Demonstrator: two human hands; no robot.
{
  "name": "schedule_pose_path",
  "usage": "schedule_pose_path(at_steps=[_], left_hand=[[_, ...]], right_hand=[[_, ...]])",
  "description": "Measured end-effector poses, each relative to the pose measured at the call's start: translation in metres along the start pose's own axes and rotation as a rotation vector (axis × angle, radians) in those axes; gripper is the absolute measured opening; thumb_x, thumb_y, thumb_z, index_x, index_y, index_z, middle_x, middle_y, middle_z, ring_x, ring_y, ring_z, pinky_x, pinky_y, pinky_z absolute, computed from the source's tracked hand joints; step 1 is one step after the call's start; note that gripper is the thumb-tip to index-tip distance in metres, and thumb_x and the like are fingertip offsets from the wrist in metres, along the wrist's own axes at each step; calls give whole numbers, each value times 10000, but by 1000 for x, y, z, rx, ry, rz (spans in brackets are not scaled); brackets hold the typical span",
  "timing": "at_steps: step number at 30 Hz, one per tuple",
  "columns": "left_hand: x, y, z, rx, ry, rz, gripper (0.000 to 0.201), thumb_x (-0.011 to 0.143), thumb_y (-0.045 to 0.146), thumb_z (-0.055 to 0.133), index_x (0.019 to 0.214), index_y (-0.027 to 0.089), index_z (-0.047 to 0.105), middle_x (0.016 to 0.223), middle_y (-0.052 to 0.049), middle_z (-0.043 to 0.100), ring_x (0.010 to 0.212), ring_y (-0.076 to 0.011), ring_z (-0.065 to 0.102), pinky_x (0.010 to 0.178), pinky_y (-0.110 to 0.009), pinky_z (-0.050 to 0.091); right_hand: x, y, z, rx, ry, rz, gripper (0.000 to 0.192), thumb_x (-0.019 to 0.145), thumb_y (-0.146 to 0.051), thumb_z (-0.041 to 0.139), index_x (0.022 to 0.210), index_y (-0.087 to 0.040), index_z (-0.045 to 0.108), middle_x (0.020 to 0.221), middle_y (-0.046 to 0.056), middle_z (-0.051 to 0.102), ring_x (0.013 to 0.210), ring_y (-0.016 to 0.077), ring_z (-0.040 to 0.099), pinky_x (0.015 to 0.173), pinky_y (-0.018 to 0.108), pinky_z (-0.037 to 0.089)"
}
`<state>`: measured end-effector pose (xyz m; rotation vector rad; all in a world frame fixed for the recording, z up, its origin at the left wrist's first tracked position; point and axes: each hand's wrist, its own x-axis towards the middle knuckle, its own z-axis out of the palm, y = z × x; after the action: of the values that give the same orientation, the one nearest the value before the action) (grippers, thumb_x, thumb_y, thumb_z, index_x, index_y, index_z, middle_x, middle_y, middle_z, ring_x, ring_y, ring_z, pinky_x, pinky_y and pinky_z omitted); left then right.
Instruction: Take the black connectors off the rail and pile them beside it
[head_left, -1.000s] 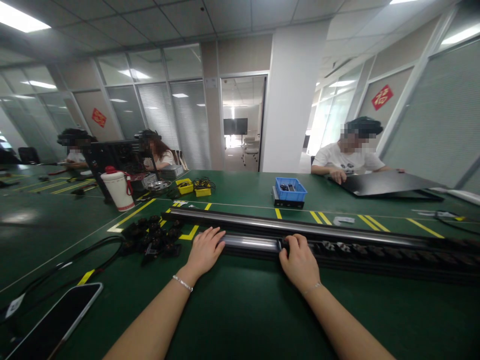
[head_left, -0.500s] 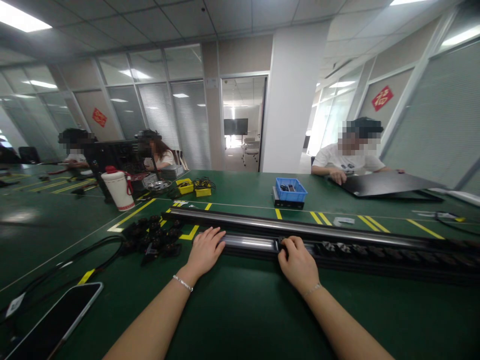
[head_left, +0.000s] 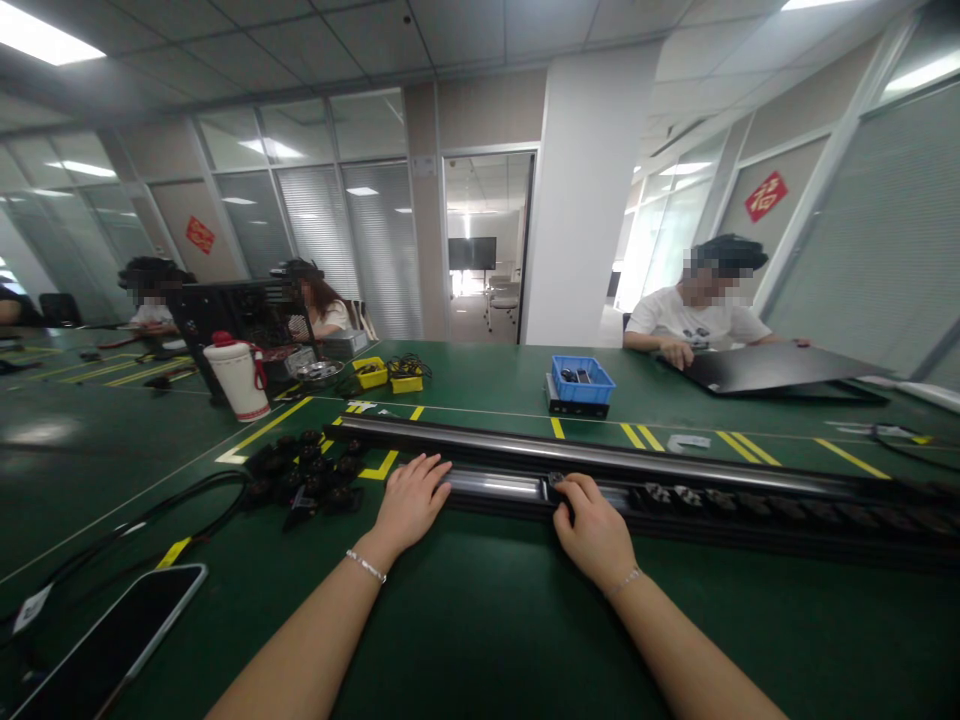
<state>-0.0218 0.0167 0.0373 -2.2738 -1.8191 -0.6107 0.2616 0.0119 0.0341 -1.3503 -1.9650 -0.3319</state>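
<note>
At the left, a heap of black parts (head_left: 307, 475) lies loose on the green counter (head_left: 487, 620). Next comes the left hand (head_left: 411, 498). It is open and palm down, with its fingers laid out almost straight over the left end of the front rail (head_left: 491, 485). Its arm comes up from the bottom and leans right. Between the two hands, the front rail is shiny and bare. Where the bare bit stops, a small black part (head_left: 555, 480) sits in the front rail. The right hand (head_left: 595, 525) is bent over it, fingers curled and thumb low, and seems to grip it, though the fingers hide some of it. That arm comes from the bottom right and leans left. Farther right, a row of parts (head_left: 742, 503) sits along the front rail. So the right side looks done, but the shiny middle has no parts in it yet.
</note>
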Motion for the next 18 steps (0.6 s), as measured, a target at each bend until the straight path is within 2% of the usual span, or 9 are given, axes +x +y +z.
schedule_pose_path(at_steps=[18], left_hand=[[0, -1, 2, 11, 7, 14, 408, 915, 434, 292, 1246, 300, 489, 1330, -12, 488, 1249, -230, 381, 997, -458, 311]], right_hand=[[0, -8, 0, 73, -90, -29, 336, 778, -150, 407, 1074, -180, 562, 1114, 73, 528, 901, 158, 565, 790, 265, 469]])
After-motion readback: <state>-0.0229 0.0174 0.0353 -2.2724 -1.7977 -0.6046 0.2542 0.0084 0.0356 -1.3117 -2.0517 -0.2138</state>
